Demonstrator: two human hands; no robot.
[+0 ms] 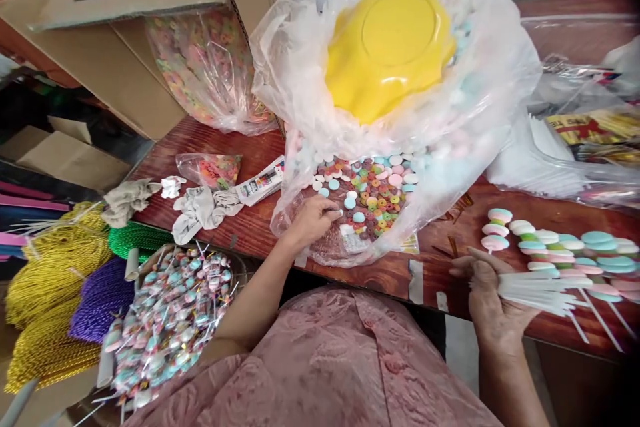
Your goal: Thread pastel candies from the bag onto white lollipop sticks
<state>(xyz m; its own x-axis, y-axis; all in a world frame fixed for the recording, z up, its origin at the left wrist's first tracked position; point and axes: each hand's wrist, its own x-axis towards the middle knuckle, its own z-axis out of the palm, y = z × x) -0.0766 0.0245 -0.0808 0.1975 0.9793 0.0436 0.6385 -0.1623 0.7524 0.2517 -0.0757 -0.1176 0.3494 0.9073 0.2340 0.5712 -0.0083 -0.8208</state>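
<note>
My left hand point(313, 220) reaches into the open mouth of a clear plastic bag point(300, 80) and pinches among small round candies point(367, 193), pink, blue, white and ring-shaped. What its fingertips grip is too small to make out. A yellow bowl point(387, 47) lies upside down on top of the candy heap in the bag. My right hand point(493, 300) is closed around a bundle of white sticks point(537, 290) at the table's front edge. Just beyond it lie finished candy skewers point(550, 247) in a row on the red-brown table point(260, 220).
A basket of wrapped candy sticks point(170, 320) sits at lower left beside yellow, purple and green cord bundles point(55, 273). A cardboard box point(130, 33) with another candy bag point(205, 67) stands at the back left. Crumpled gloves point(200, 210) lie on the table. Plastic packaging point(575, 140) covers the right.
</note>
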